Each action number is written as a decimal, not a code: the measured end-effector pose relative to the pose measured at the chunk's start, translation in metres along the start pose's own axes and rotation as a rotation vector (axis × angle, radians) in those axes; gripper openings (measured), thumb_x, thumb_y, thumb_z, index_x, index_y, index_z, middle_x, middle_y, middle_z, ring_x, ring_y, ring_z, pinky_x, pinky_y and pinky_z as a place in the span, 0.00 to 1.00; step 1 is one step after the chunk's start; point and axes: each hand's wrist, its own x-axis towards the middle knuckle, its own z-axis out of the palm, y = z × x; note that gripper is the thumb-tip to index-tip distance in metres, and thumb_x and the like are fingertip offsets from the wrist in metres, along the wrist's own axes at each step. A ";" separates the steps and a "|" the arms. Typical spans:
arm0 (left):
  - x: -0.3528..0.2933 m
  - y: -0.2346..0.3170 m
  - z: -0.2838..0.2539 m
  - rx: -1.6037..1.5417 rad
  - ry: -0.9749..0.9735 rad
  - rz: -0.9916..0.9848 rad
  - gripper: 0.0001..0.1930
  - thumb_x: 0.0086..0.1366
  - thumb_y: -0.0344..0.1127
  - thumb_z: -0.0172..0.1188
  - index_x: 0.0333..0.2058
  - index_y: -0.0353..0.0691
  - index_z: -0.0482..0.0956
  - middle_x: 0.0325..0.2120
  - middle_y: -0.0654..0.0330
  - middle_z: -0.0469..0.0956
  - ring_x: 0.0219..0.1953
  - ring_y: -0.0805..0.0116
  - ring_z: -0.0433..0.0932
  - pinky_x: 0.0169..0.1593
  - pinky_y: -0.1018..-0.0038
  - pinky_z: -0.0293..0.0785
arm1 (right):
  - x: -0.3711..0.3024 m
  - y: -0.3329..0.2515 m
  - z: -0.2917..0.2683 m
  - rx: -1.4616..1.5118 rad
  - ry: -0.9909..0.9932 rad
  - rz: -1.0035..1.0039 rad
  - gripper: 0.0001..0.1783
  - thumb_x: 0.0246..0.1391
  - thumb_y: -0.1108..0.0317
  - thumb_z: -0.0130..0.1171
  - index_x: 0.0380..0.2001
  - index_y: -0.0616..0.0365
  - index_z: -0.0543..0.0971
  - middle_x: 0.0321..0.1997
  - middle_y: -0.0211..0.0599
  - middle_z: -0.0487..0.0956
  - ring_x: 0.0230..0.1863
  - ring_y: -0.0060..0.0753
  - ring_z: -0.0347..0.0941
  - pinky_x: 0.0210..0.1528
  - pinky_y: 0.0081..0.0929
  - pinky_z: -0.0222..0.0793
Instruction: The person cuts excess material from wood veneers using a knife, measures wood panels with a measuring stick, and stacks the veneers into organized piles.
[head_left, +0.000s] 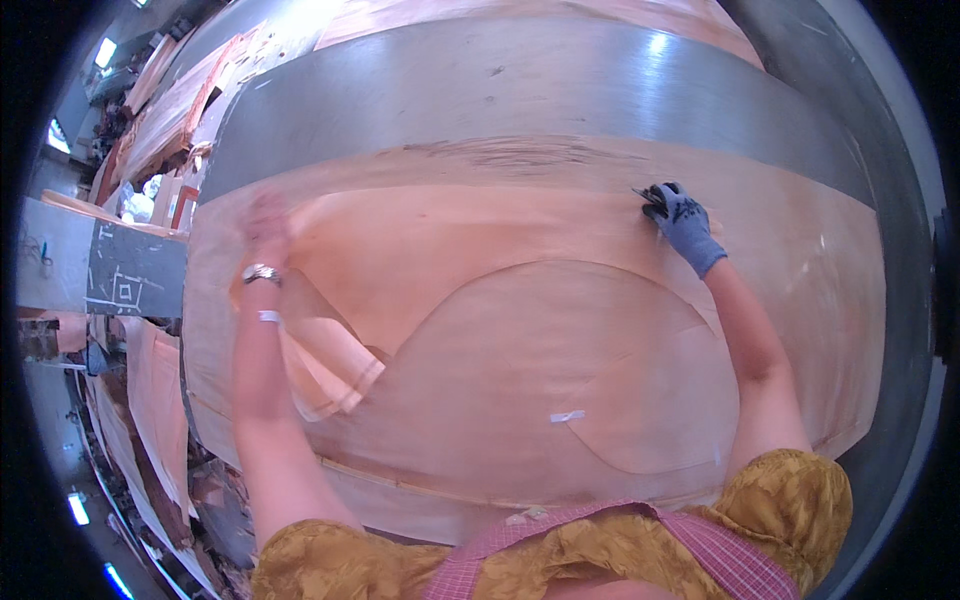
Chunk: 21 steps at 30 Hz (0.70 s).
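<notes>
Sheet [430, 230], peach-coloured, runs left to right between my hands: gloved right hand [684, 217] near its right end, apparently pinching a thin dark tool [640, 192]; blurred left hand [266, 222] at its left end, grip I cannot tell.

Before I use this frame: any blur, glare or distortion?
Head view: the bare left hand is smeared, likely by motion; the right hand in a blue-grey glove looks clearer. Head view: a white glare spot sits on the smooth grey tabletop near the top. Head view: fisheye bowing bends the tabletop's edges, and the corners go black.
</notes>
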 end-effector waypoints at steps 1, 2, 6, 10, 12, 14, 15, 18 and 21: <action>0.009 0.044 -0.017 -0.204 -0.028 0.221 0.27 0.64 0.33 0.47 0.63 0.45 0.60 0.61 0.54 0.65 0.64 0.56 0.61 0.66 0.56 0.53 | -0.008 -0.005 -0.007 -0.056 -0.027 0.059 0.19 0.54 0.56 0.59 0.47 0.51 0.75 0.48 0.43 0.74 0.46 0.51 0.74 0.45 0.43 0.72; 0.009 0.084 -0.025 -0.333 0.008 0.338 0.28 0.64 0.32 0.49 0.63 0.45 0.60 0.62 0.54 0.64 0.64 0.55 0.60 0.67 0.54 0.48 | -0.010 -0.006 -0.007 -0.059 -0.015 0.052 0.19 0.54 0.57 0.59 0.48 0.51 0.75 0.48 0.43 0.75 0.46 0.51 0.74 0.45 0.43 0.72; 0.016 0.156 -0.041 -0.476 -0.126 0.428 0.28 0.59 0.39 0.57 0.60 0.50 0.65 0.58 0.58 0.69 0.61 0.61 0.65 0.67 0.54 0.48 | -0.007 -0.001 -0.006 -0.062 0.000 0.026 0.17 0.52 0.59 0.61 0.45 0.52 0.76 0.45 0.44 0.75 0.43 0.52 0.75 0.43 0.42 0.72; 0.022 0.160 -0.076 -0.492 -0.342 0.369 0.16 0.57 0.43 0.60 0.45 0.50 0.78 0.46 0.62 0.76 0.53 0.64 0.72 0.64 0.54 0.53 | -0.009 0.002 -0.018 -0.021 -0.004 0.050 0.13 0.51 0.61 0.62 0.38 0.54 0.77 0.42 0.44 0.75 0.40 0.52 0.74 0.40 0.42 0.71; 0.025 0.149 -0.062 -0.549 -0.250 0.394 0.10 0.57 0.44 0.61 0.36 0.49 0.79 0.41 0.62 0.77 0.49 0.62 0.73 0.60 0.56 0.57 | -0.003 0.004 -0.017 0.013 0.013 0.028 0.11 0.50 0.62 0.63 0.34 0.55 0.77 0.39 0.45 0.75 0.39 0.52 0.74 0.38 0.42 0.70; 0.035 0.140 -0.051 -0.566 -0.204 0.381 0.09 0.56 0.45 0.61 0.31 0.49 0.80 0.38 0.62 0.77 0.46 0.61 0.74 0.57 0.57 0.59 | 0.011 0.009 -0.015 0.055 0.049 -0.036 0.10 0.49 0.65 0.65 0.32 0.57 0.76 0.36 0.47 0.75 0.37 0.52 0.73 0.36 0.41 0.69; 0.046 0.137 -0.052 -0.557 -0.202 0.351 0.08 0.56 0.45 0.61 0.31 0.49 0.80 0.37 0.61 0.76 0.46 0.61 0.74 0.55 0.57 0.60 | 0.024 0.005 -0.021 0.070 0.004 -0.009 0.11 0.50 0.61 0.63 0.32 0.56 0.76 0.35 0.46 0.75 0.38 0.51 0.73 0.39 0.41 0.69; 0.082 0.136 -0.051 -0.471 -0.200 0.285 0.08 0.56 0.44 0.61 0.32 0.51 0.80 0.37 0.62 0.76 0.47 0.59 0.73 0.55 0.57 0.60 | 0.071 0.007 -0.023 0.041 0.010 -0.081 0.11 0.50 0.61 0.63 0.32 0.56 0.76 0.35 0.46 0.75 0.40 0.50 0.73 0.40 0.42 0.68; 0.110 0.144 -0.052 -0.372 -0.223 0.195 0.08 0.57 0.44 0.60 0.34 0.52 0.80 0.40 0.63 0.75 0.51 0.60 0.71 0.58 0.54 0.58 | 0.107 0.008 -0.022 0.003 -0.019 -0.052 0.12 0.50 0.60 0.63 0.32 0.55 0.77 0.36 0.44 0.75 0.41 0.50 0.73 0.42 0.42 0.68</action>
